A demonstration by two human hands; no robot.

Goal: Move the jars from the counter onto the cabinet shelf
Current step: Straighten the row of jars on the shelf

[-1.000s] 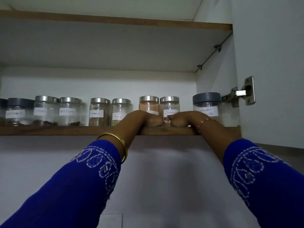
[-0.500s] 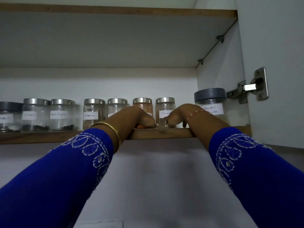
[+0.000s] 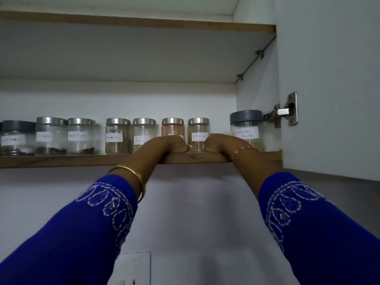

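Above the jars: open air up to the upper shelf (image 3: 137, 23).
Shelf (image 3: 61, 160) front edge: a row of jars (image 3: 118, 135) stands close together, gaps narrow.
Right side: coriander jar (image 3: 246, 128) near cabinet wall (image 3: 255, 95); hinge (image 3: 286, 111) juts out beside it.

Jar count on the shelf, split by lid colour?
Silver metal lids: 6, from the clear jar beside the left grey-lidded one to the Cinnamon jar between the hands.
Grey lids: 2, the far-left jar and the Coriander Powder jar.
Total: 8 jars on the cabinet shelf.
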